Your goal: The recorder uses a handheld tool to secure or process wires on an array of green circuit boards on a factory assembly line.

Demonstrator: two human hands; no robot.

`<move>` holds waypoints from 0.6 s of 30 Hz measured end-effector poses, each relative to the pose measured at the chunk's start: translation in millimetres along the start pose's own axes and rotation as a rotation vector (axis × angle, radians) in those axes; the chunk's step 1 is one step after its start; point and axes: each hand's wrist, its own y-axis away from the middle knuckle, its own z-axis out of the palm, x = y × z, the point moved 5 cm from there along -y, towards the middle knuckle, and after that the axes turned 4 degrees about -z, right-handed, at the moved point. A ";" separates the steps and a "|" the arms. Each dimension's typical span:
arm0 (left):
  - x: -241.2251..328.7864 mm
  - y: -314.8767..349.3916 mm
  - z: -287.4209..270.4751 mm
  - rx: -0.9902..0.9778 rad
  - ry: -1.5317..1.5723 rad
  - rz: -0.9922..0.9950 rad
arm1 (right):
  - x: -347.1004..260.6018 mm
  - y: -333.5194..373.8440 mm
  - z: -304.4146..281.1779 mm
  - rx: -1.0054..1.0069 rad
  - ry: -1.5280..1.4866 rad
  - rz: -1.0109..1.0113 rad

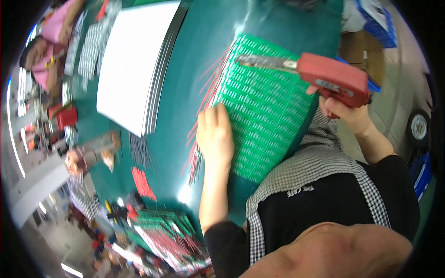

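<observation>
A large green circuit board panel (259,111), marked with rows of small white pads, lies on the dark green table in front of me. Thin red wires (213,83) fan out along its left edge. My left hand (215,134) is at that edge, fingers bent and closed over a bunch of wires that sticks out below the palm; fingertips are partly hidden. In my right hand (343,109) is a red pistol-shaped soldering gun (331,76), gripped by its handle. Its long metal nose points left, with the tip over the panel's upper left part; contact cannot be made out.
Left of the panel is a stack of white boards (134,65). Dark wires (140,150) and red wires (143,184) lie nearer, beside a pile of wired green panels (162,227). A cardboard box (366,55) stands at right. Other people work at far left.
</observation>
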 end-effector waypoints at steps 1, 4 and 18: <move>2.7 -0.4 1.0 0.018 -0.008 0.003 | -7.1 1.9 -10.8 0.011 0.072 -0.066; 0.5 3.4 -4.0 0.020 -0.070 0.042 | -44.6 -0.5 -31.2 0.081 0.189 -0.305; -0.5 -1.1 -10.9 0.074 -0.083 0.024 | -166.0 -159.6 -71.6 0.363 0.553 -0.702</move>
